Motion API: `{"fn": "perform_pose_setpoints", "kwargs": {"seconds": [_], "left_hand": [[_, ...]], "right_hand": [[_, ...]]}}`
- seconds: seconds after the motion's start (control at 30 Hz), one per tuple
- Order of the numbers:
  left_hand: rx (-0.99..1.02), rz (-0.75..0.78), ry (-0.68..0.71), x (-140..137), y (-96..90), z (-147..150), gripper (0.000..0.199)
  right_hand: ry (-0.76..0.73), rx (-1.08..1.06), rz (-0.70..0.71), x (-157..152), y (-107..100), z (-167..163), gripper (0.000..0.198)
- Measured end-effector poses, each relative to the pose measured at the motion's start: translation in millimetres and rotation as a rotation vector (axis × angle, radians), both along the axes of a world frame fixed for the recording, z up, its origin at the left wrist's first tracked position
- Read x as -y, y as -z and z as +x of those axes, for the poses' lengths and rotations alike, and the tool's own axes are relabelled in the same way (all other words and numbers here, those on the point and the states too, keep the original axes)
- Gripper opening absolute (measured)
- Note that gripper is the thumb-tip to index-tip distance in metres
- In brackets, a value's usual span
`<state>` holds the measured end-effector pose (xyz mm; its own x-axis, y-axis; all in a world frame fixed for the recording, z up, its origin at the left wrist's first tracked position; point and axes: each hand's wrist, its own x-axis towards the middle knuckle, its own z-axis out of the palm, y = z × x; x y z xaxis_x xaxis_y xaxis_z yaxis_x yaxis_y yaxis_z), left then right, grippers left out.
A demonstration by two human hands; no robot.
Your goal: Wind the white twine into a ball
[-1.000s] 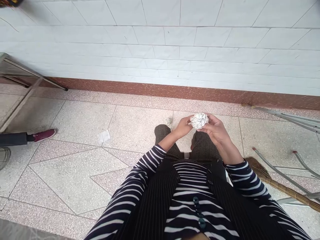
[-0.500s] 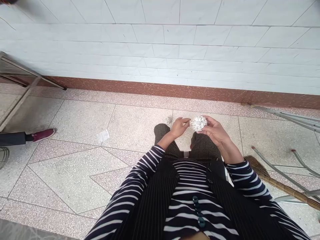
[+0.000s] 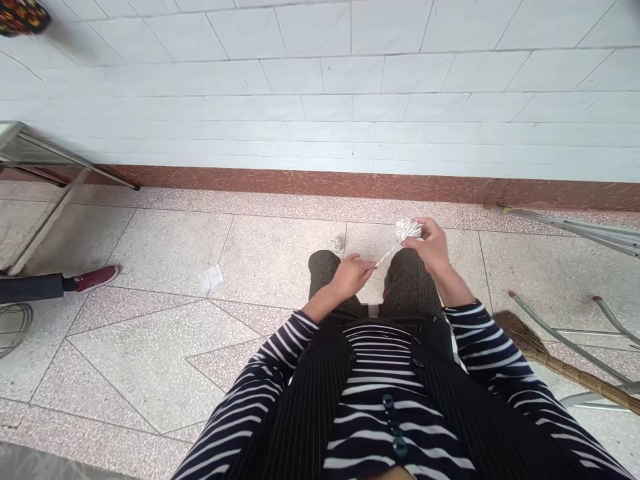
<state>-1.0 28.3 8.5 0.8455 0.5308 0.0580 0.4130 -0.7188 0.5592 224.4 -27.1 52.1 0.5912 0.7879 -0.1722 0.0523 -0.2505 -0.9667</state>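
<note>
My right hand [image 3: 434, 250] grips a ball of white cord [image 3: 407, 230] from its right side, with the fingers curved round it above my knee. A short length of white cord [image 3: 385, 257] runs taut and slanting from the ball down to my left hand [image 3: 351, 275]. There the fingertips are pinched on the strand, and my left hand sits lower, between my knees. A smaller white ball [image 3: 335, 244], seemingly of cord too, lies on the floor just beyond my left knee.
A tiled wall [image 3: 325, 107] rises ahead. On the floor at left lies a white paper scrap [image 3: 211, 277]; another person's shoe [image 3: 97, 278] and a metal-framed table [image 3: 55, 217] are farther left. A broom [image 3: 565, 363] and metal chair legs [image 3: 555, 327] stand at right.
My right hand has moved the cord ball slightly up and to the right. My left hand has gone down and away from it, and a stretch of cord now shows between them.
</note>
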Motion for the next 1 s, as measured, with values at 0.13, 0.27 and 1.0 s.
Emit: {"fn": "perform_pose_setpoints", "kwargs": {"seconds": [0.13,0.27,1.0], "left_hand": [[-0.061,0.213,0.138,1,-15.0,-1,0.028],[-0.111,0.293,0.213,-8,-20.3,-3,0.024],[-0.185,-0.160,0.001,25,28.5,-15,0.024]], "right_hand": [[-0.142,0.063,-0.176,9,44,-30,0.047],[-0.279,-0.158,-0.223,30,66,-61,0.047],[-0.341,-0.693,-0.209,78,52,-81,0.055]]}}
